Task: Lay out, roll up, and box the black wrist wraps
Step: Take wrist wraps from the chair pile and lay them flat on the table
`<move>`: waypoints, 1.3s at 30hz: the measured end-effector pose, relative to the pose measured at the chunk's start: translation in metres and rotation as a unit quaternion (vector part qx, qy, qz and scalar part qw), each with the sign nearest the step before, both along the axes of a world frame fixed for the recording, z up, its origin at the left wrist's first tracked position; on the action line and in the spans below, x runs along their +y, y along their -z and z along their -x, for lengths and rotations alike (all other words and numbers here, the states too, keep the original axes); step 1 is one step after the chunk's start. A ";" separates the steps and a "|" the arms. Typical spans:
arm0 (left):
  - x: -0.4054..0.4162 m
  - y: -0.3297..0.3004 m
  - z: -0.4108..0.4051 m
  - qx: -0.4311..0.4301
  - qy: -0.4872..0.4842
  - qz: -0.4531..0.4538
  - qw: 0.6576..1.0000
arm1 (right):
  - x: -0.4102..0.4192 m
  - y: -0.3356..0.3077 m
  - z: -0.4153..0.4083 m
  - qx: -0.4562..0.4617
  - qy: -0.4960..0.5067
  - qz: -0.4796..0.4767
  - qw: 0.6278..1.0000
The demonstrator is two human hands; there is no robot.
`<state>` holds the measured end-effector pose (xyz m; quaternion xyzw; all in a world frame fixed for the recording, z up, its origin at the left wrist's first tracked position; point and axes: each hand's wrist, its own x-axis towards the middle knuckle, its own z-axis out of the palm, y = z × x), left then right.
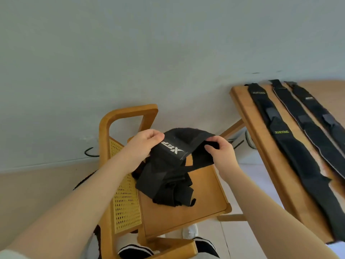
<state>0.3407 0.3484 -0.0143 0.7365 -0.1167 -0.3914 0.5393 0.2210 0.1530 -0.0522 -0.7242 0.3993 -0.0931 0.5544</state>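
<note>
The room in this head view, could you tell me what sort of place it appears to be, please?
Probably a room at home: a wooden chair with a cane back, a wooden table against a plain wall, and wrist wraps laid out on the table.

Wooden chair seat (186,217) w/ black wrap pile (168,186), table (261,146) w/ 3 flat wraps (291,146)

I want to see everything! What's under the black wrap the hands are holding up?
Under the held wrist wrap lies a heap of black wraps on the wooden chair seat. The heap hides the seat beneath it; how many wraps it holds is unclear.
</note>
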 end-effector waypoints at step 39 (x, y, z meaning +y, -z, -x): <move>-0.220 -0.109 0.249 0.062 0.173 0.216 0.959 | -0.119 -0.137 0.305 -0.056 -0.115 -0.199 0.972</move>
